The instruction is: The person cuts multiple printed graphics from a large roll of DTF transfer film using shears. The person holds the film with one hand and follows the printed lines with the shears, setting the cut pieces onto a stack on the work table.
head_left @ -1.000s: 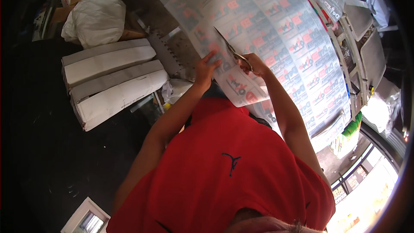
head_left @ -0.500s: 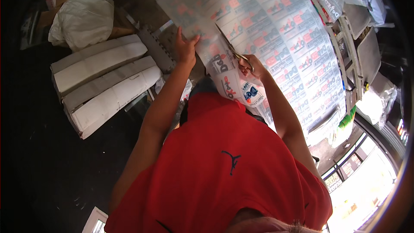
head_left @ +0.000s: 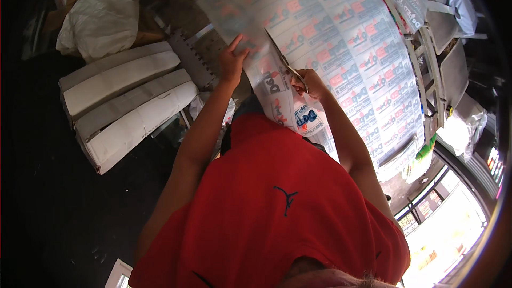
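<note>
A wide translucent plastic sheet, printed in red and dark blue, spreads in front of me. My right hand is closed round the handles of a pair of scissors. Their long blades lie along the sheet, pointing away from me and slightly left. At the sheet's left edge is my left hand, thumb and index finger stretched apart and touching the plastic; its other fingers are partly hidden. Between my hands a strip of the sheet curls down towards my lap, near a white printed patch.
Two long white cardboard boxes lie at the left, with a bulging white plastic bag behind them. Metal framing with grey panels runs along the sheet's right side. A bright window is at the lower right.
My left index finger has swung right, closer to the thumb, over the sheet's edge. The right hand and scissors have shifted very slightly left; the sheet is slightly lower.
</note>
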Tool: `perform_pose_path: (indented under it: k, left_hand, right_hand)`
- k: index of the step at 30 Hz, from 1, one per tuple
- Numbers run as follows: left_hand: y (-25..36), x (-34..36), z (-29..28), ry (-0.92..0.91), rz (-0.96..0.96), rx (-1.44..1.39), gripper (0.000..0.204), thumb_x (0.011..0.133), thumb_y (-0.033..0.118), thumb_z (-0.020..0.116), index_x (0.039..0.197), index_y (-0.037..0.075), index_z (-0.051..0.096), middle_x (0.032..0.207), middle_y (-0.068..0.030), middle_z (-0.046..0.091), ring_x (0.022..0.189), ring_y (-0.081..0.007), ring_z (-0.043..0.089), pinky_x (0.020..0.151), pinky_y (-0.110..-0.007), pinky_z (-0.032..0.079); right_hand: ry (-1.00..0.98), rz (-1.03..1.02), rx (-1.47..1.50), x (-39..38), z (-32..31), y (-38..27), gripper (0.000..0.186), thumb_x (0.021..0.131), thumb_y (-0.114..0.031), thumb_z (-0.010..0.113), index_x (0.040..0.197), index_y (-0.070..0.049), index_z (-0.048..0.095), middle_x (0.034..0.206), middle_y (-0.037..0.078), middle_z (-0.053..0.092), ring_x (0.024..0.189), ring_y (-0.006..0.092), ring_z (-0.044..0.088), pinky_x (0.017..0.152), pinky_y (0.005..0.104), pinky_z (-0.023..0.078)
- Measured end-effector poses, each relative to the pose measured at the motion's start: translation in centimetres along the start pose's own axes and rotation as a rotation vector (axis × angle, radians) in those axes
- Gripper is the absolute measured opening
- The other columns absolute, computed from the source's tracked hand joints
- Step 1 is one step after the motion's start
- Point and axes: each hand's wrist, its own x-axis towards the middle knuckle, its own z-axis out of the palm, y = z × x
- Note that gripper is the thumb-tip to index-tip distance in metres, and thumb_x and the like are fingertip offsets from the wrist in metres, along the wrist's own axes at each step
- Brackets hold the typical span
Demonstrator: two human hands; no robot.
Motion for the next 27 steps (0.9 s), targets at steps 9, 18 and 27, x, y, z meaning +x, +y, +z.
perform_pose_path:
  k: [9, 18, 27]
  left_hand:
    - [1.3, -0.8, 0.9, -0.021, -0.087, -0.043, 0.052, 0.087, -0.011, 0.062, 0.136, 0.004, 0.055, 0.126, -0.0054, 0.06, 0.11, -0.013, 0.056, 0.094, -0.025, 0.047]
    - [1.8, -1.2, 0.7, -0.031, -0.072, -0.056, 0.053, 0.085, -0.01, 0.065, 0.136, 0.004, 0.055, 0.126, -0.0062, 0.061, 0.108, -0.0117, 0.057, 0.093, -0.025, 0.047]
    - [1.3, -0.8, 0.7, 0.011, -0.105, -0.173, 0.053, 0.085, -0.01, 0.064, 0.135, 0.003, 0.056, 0.117, -0.0065, 0.065, 0.095, -0.0099, 0.06, 0.082, -0.023, 0.049]
  right_hand:
    - [0.004, -0.003, 0.099, 2.8, 0.0, -3.0, 0.046, 0.089, -0.038, 0.071, 0.109, 0.003, 0.065, 0.064, 0.001, 0.053, 0.052, 0.0101, 0.049, 0.048, 0.0258, 0.041]
    - [0.057, -0.018, 0.023, 3.5, 1.3, -3.2, 0.04, 0.086, -0.036, 0.074, 0.096, 0.001, 0.064, 0.063, 0.001, 0.051, 0.052, 0.0099, 0.048, 0.046, 0.0253, 0.039]
    - [0.018, -0.005, 0.144, 5.7, 1.4, -4.7, 0.046, 0.088, -0.045, 0.071, 0.092, 0.0, 0.063, 0.062, 0.002, 0.052, 0.049, 0.01, 0.048, 0.046, 0.0257, 0.04]
